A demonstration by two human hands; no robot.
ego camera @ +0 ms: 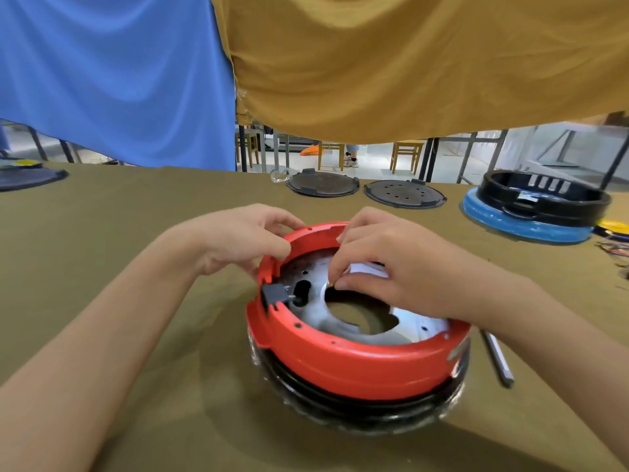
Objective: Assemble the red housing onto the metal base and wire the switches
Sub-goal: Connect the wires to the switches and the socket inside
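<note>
The red housing (343,359) stands in the middle of the table on a black ring. Inside it lies the metal base (316,294), a silver plate with a large central hole. A black switch block (274,296) sits in a notch on the housing's left wall. My left hand (245,238) grips the housing's far left rim, fingers curled over the edge. My right hand (391,264) reaches into the housing and pinches a small brass-coloured part (332,285) just above the plate.
A grey pen-like tool (497,359) lies right of the housing. Two dark round lids (321,183) (405,194) lie at the table's far edge. A black housing on a blue ring (534,207) stands far right, with loose wires (612,250) beside it. Blue and ochre cloths hang behind.
</note>
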